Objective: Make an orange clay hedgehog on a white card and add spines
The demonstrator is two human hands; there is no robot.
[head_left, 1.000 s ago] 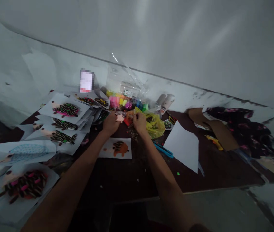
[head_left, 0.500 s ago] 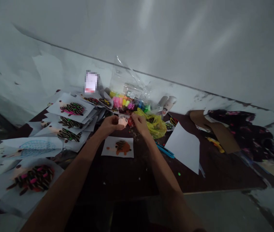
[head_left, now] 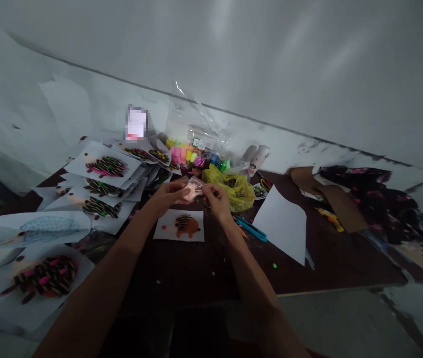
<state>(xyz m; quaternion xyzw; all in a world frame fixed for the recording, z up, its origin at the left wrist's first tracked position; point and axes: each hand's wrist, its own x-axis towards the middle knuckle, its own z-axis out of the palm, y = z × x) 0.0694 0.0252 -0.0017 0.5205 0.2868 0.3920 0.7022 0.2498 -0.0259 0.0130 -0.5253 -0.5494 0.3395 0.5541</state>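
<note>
Between my two hands is a small clear plastic bag [head_left: 194,189] with something pale pink in it. My left hand [head_left: 172,193] grips the bag's left side, thumb and fingers closed. At its right edge, the fingers of my right hand [head_left: 216,197] pinch the plastic. Just below them on the dark table lies a white card [head_left: 163,232] with an orange hedgehog figure [head_left: 188,225], its back partly covered with dark strips. A yellow plastic bag [head_left: 239,191] holding dark bits sits right of my right hand.
Hedgehog pictures on paper [head_left: 105,166] are piled at left. Colourful clay packs [head_left: 192,155] lie by the wall. Right of my arm are a blue tool [head_left: 250,228], a white sheet [head_left: 284,226], a yellow cutter [head_left: 329,220], brown cardboard [head_left: 345,211] and dark patterned cloth [head_left: 375,199].
My right hand has moved onto the small bag's right edge, and the bag is now tilted between both hands. The red thing by my right fingers no longer shows there.
</note>
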